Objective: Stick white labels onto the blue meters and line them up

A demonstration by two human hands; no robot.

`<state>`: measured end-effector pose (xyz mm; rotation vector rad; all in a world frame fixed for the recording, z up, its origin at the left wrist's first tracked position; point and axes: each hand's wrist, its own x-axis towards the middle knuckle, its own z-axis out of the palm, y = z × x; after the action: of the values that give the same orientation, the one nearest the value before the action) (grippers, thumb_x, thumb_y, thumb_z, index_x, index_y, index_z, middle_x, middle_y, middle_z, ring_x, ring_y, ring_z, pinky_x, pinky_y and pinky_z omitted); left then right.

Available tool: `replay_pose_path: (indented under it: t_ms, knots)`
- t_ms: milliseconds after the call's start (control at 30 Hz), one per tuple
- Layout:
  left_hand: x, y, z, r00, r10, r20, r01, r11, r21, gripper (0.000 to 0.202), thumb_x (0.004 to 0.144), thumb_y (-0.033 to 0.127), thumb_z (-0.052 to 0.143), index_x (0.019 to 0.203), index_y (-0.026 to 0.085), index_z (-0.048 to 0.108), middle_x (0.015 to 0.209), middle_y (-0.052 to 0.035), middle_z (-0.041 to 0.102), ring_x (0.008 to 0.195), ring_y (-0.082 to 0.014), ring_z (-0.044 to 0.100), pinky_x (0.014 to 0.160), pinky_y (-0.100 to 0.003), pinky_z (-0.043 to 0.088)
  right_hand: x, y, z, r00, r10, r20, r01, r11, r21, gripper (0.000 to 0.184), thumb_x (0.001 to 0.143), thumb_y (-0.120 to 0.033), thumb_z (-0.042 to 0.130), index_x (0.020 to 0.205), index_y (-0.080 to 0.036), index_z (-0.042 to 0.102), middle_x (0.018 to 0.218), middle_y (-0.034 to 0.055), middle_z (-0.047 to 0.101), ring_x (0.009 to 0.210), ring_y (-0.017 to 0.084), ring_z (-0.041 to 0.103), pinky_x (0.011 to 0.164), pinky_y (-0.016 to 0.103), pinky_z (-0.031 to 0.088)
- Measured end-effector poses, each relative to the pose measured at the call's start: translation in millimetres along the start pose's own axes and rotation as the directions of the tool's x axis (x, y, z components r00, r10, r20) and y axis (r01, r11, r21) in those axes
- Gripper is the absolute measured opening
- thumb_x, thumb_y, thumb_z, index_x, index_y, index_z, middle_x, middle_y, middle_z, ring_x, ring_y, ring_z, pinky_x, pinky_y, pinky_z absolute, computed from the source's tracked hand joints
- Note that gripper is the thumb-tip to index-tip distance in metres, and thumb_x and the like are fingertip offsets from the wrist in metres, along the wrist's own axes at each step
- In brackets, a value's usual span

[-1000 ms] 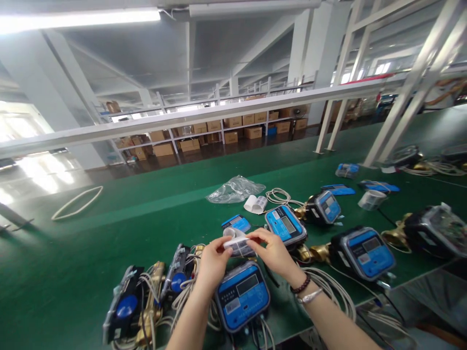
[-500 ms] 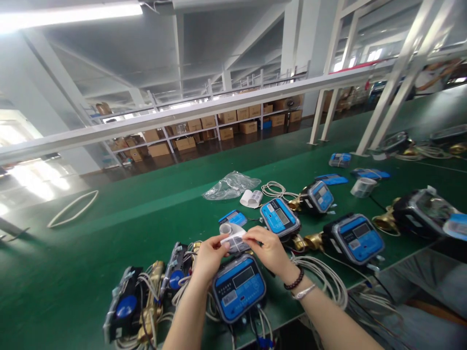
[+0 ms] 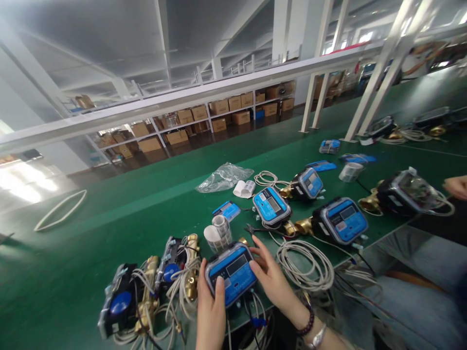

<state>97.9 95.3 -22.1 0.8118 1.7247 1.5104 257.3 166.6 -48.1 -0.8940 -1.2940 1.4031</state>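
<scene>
Your left hand (image 3: 211, 306) grips a boxy blue-faced meter with a clear, glossy plastic cover (image 3: 235, 279), the thumb laid flat over its lower-left face and the fingers along the side wall, at the near edge of a smooth green tabletop (image 3: 127, 228). Your right hand (image 3: 272, 279), a dark beaded bracelet (image 3: 308, 323) and a shiny silver bangle (image 3: 318, 336) at its wrist, sits at the meter's right edge with fingers loosely spread; whether it bears any of the hold cannot be told. Just behind the meter stands a curling roll of white, printed labels (image 3: 221, 231), and beyond it lies a flat, blue rectangular panel (image 3: 226, 210) near a crumpled, clear plastic bag (image 3: 224, 177). To your left, two black-bodied units with rounded blue domes (image 3: 120, 302) rest on their sides among tubular brass fittings (image 3: 149, 291) and tangled pale cables. To your right, a neat loop of off-white cable (image 3: 306, 267) lies near a second blue-faced meter (image 3: 341, 221), while a co-worker's hand (image 3: 458, 187) shows at the frame's edge.
</scene>
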Motion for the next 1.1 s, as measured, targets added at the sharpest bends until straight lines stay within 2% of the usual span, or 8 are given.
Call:
replay_pose_path:
  t_ms: [100, 200, 333, 467, 600, 700, 833, 1100]
  knots:
    - [3, 7, 4.4, 0.997, -0.02, -0.079, 0.011, 0.994, -0.107, 0.043, 0.079, 0.018, 0.064, 0.122, 0.017, 0.056, 0.136, -0.0101, 0.05, 0.132, -0.0221, 0.038, 0.113, -0.031, 0.02, -17, -8, 15, 0.995, 0.017, -0.101, -0.009, 0.997, 0.078, 0.071, 0.084, -0.047, 0.059, 0.142, -0.022, 0.027, 0.118, 0.0135, 0.058, 0.106, 0.024, 0.059, 0.089, 0.04, 0.051]
    - [12, 21, -0.6, 0.966, -0.233, -0.11, 0.196, 0.943, -0.269, 0.025, 0.082, 0.017, 0.061, 0.108, 0.018, 0.065, 0.127, -0.0086, 0.059, 0.125, -0.0215, 0.048, 0.109, -0.031, 0.03, -34, -31, 15, 0.997, 0.013, -0.082, -0.006, 0.996, 0.091, 0.072, 0.086, -0.045, 0.058, 0.145, -0.026, 0.021, 0.117, 0.012, 0.06, 0.108, 0.023, 0.059, 0.089, 0.04, 0.051]
    - [17, 33, -8.9, 0.906, -0.423, -0.012, 0.373, 0.812, -0.449, 0.014, 0.086, 0.016, 0.056, 0.094, 0.011, 0.067, 0.098, -0.0116, 0.072, 0.087, -0.0209, 0.069, 0.082, -0.033, 0.055, -47, -72, -6, 0.995, -0.086, 0.042, 0.088, 0.995, -0.042, 0.04, 0.09, -0.039, 0.054, 0.129, -0.03, 0.049, 0.124, 0.0102, 0.056, 0.093, 0.02, 0.063, 0.084, 0.038, 0.053]
    - [20, 34, -12.4, 0.851, -0.524, -0.024, 0.438, 0.734, -0.519, 0.01, 0.086, 0.015, 0.058, 0.084, 0.008, 0.065, 0.068, -0.0085, 0.071, 0.052, -0.0165, 0.067, 0.057, -0.026, 0.057, -32, -109, -21, 0.956, -0.283, 0.073, 0.291, 0.907, -0.304, 0.009, 0.084, -0.029, 0.061, 0.087, -0.024, 0.067, 0.121, 0.0067, 0.055, 0.096, 0.02, 0.059, 0.085, 0.033, 0.049]
    - [25, 32, -16.9, 0.844, -0.534, 0.05, 0.472, 0.694, -0.543, 0.018, 0.09, 0.017, 0.051, 0.082, 0.007, 0.064, 0.06, -0.0087, 0.069, 0.047, -0.0168, 0.065, 0.051, -0.025, 0.056, 2, -132, -6, 0.938, -0.141, 0.317, 0.253, 0.902, -0.349, 0.012, 0.085, -0.023, 0.052, 0.08, -0.02, 0.062, 0.082, 0.0027, 0.059, 0.074, 0.016, 0.056, 0.066, 0.027, 0.046]
    - [26, 29, -19.5, 0.836, -0.541, 0.095, 0.503, 0.684, -0.528, 0.021, 0.091, 0.021, 0.05, 0.086, 0.006, 0.064, 0.064, -0.0107, 0.07, 0.05, -0.0189, 0.066, 0.051, -0.028, 0.056, 25, -135, 10, 0.88, 0.005, 0.475, 0.195, 0.908, -0.371, 0.014, 0.084, -0.018, 0.048, 0.085, -0.018, 0.062, 0.079, 0.0011, 0.059, 0.072, 0.014, 0.054, 0.066, 0.026, 0.043]
    - [26, 25, -20.7, 0.836, -0.539, 0.104, 0.513, 0.699, -0.498, 0.024, 0.091, 0.024, 0.049, 0.089, 0.005, 0.064, 0.068, -0.0128, 0.071, 0.055, -0.0214, 0.068, 0.054, -0.03, 0.057, 42, -127, 20, 0.819, 0.054, 0.571, 0.162, 0.933, -0.321, 0.026, 0.082, -0.012, 0.048, 0.106, -0.017, 0.058, 0.079, -0.0003, 0.056, 0.072, 0.014, 0.051, 0.068, 0.026, 0.042]
    - [25, 32, -19.5, 0.837, -0.54, 0.094, 0.511, 0.707, -0.49, 0.028, 0.094, 0.022, 0.041, 0.084, 0.008, 0.065, 0.065, -0.0092, 0.071, 0.065, -0.0208, 0.071, 0.071, -0.032, 0.059, 37, -107, 21, 0.822, 0.057, 0.567, 0.062, 0.98, -0.19, 0.036, 0.079, -0.005, 0.05, 0.113, -0.016, 0.05, 0.075, -0.0027, 0.054, 0.067, 0.012, 0.049, 0.065, 0.025, 0.041]
